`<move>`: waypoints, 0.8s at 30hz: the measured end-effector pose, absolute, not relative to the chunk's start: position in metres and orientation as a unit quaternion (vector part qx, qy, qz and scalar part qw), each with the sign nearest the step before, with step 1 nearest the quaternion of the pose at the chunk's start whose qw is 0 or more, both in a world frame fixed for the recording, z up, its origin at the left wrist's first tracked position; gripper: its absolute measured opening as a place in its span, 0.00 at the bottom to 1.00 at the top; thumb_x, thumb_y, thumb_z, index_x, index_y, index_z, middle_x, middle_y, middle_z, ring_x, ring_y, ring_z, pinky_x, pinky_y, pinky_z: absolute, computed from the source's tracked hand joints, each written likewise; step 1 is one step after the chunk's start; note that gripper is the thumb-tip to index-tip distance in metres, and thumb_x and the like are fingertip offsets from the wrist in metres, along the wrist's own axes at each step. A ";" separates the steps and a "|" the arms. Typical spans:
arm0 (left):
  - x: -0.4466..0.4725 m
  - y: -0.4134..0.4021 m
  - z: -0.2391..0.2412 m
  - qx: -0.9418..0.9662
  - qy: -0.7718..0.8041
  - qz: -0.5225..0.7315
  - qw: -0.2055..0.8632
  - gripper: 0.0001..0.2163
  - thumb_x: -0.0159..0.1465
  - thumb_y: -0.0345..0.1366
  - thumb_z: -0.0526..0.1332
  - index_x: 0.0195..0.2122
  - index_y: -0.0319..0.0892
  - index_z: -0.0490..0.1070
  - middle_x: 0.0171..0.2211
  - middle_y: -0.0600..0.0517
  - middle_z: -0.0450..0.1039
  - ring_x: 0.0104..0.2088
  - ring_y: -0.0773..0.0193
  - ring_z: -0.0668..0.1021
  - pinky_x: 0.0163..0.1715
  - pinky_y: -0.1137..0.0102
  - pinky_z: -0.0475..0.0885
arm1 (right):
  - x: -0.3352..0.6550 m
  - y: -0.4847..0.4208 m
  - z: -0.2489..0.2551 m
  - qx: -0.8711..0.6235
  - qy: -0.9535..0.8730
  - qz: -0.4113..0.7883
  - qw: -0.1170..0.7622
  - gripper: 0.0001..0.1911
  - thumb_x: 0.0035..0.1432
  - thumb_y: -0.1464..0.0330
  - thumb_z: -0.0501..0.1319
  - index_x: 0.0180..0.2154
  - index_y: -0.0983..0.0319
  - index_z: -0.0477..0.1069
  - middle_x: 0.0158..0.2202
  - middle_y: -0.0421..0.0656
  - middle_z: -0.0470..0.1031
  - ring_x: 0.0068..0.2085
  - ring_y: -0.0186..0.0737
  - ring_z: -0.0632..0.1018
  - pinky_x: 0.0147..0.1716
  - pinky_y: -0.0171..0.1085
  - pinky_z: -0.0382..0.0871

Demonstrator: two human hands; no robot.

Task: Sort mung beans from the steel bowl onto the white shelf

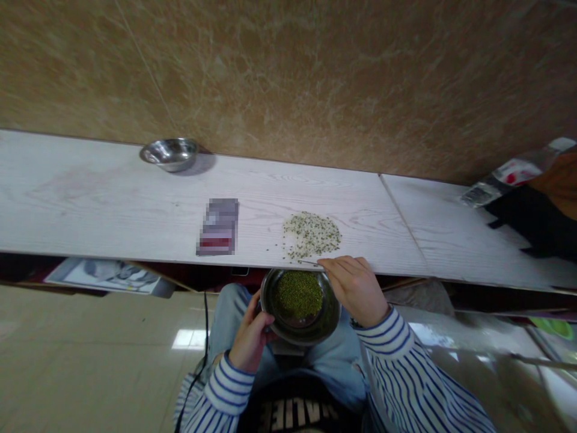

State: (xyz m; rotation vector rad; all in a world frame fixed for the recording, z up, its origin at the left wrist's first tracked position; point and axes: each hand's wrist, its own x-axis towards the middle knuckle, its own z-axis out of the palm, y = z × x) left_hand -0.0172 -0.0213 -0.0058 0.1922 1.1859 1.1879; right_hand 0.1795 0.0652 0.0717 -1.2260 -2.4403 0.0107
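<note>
My left hand (252, 335) grips the left rim of a metal bowl (331, 322), thumb over the edge. The bowl sits above my lap, tilted slightly, just under the front edge of the table. Inside it lies a heap of small green beans (297, 293), which look like mung beans. At the table's edge, above the bowl's right side, my right hand (356, 285) pinches a thin tool (308, 262), too slim to name, pointing left. Its tip is close to a spread of green beans mixed with pale grains (313, 234) on the tabletop.
A second metal bowl (169, 154) stands by the wall at the back left. A blurred flat packet or phone (219, 227) lies left of the grains. At the far right are a plastic bottle (509, 174) and a black-and-brown item (541, 210). A cable (206, 337) hangs at my left.
</note>
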 end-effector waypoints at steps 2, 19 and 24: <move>-0.017 -0.021 -0.005 0.084 0.525 0.525 0.665 0.31 0.48 0.27 0.59 0.55 0.50 0.60 0.36 0.53 0.71 0.31 0.65 0.72 0.26 0.70 0.70 | 0.176 0.065 0.073 -0.437 -0.877 0.004 0.202 0.12 0.61 0.74 0.54 0.45 0.60 0.71 0.39 0.42 0.78 0.41 0.37 0.73 0.39 0.38 0.57; -0.023 -0.020 -0.002 0.080 0.527 0.530 0.659 0.30 0.47 0.28 0.59 0.54 0.49 0.61 0.38 0.53 0.70 0.31 0.64 0.73 0.25 0.70 0.70 | 0.168 0.066 0.075 -0.426 -0.883 -0.018 0.197 0.13 0.61 0.73 0.53 0.46 0.61 0.71 0.38 0.44 0.77 0.40 0.37 0.74 0.38 0.38 0.59; -0.022 -0.019 -0.003 0.084 0.526 0.529 0.661 0.30 0.47 0.27 0.59 0.54 0.48 0.60 0.35 0.54 0.70 0.29 0.65 0.72 0.24 0.70 0.70 | 0.175 0.063 0.075 -0.429 -0.882 -0.003 0.196 0.12 0.61 0.73 0.54 0.45 0.61 0.71 0.38 0.43 0.77 0.40 0.38 0.74 0.38 0.38 0.59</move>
